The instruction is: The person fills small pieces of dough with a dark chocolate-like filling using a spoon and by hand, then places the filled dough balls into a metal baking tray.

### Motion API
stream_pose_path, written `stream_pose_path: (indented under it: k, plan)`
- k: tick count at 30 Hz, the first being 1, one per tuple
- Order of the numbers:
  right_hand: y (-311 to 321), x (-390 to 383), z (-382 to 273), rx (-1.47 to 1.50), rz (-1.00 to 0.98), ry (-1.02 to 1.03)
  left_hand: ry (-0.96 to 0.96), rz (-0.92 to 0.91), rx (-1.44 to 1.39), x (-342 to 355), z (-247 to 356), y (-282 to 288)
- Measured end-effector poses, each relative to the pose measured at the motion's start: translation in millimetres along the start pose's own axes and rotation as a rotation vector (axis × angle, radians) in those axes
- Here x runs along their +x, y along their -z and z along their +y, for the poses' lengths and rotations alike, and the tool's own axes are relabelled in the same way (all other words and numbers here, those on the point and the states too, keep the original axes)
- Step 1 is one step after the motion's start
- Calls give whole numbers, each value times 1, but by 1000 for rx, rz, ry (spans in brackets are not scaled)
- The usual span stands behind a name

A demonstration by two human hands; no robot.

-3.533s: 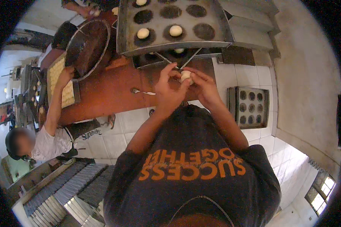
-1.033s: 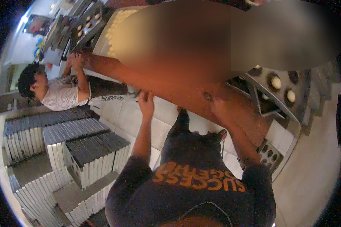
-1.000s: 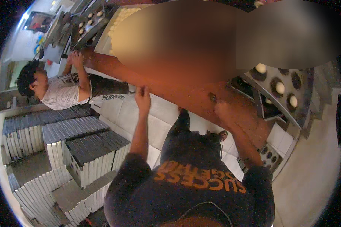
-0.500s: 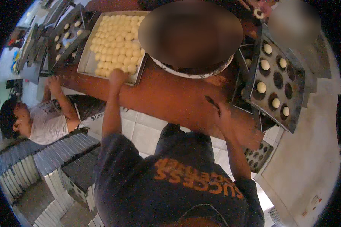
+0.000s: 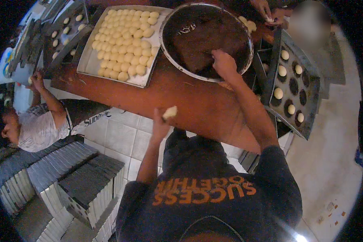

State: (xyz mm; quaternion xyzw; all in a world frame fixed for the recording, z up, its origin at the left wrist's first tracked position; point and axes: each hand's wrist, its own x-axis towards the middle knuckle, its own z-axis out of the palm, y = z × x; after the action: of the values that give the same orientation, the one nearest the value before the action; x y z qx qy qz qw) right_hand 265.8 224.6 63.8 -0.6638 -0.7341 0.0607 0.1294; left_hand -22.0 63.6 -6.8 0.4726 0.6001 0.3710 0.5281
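My left hand (image 5: 161,124), just off the near edge of the brown table, grips a pale, flattened piece of dough (image 5: 170,112). My right hand (image 5: 225,64) reaches over the near rim of a big round basin (image 5: 165,60). Its closed fingertips touch the dark brown filling (image 5: 197,46) heaped inside; whatever they hold is hidden. Left of the basin lies a metal tray (image 5: 84,64) with many round yellow dough balls (image 5: 123,48) in close rows, and some bare metal at its right side.
At the right, a tilted dark mould pan (image 5: 310,101) has dough balls in some hollows. Another such pan (image 5: 60,46) stands far left, near a co-worker (image 5: 44,125). Another person's hands (image 5: 270,14) work at the top right. Stacked pans (image 5: 84,181) stand on the floor, lower left.
My left hand has moved from the dough tray back to the table's near edge, now with dough in it. My right hand has moved up from the table front into the basin.
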Motion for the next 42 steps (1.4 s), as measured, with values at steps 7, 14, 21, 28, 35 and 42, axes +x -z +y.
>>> stream_pose_path:
  k: [7,14,21,28,35,42]
  plan:
    - [25,-50,-7,173,-3,77,-551,7,791,4,-45,-22]
    - [1,-166,-37,793,-85,-428,99,-262,-166,31,8,-32]
    - [11,-214,-57,370,218,-158,425,-367,-963,-22,73,-103]
    - [-8,-244,-15,260,136,-44,386,-20,-1206,-19,42,-106]
    - [-70,-275,55,248,13,-245,339,-210,-1176,-66,64,-119]
    - [36,-254,9,1443,-42,-463,403,-335,-1067,-97,53,-161]
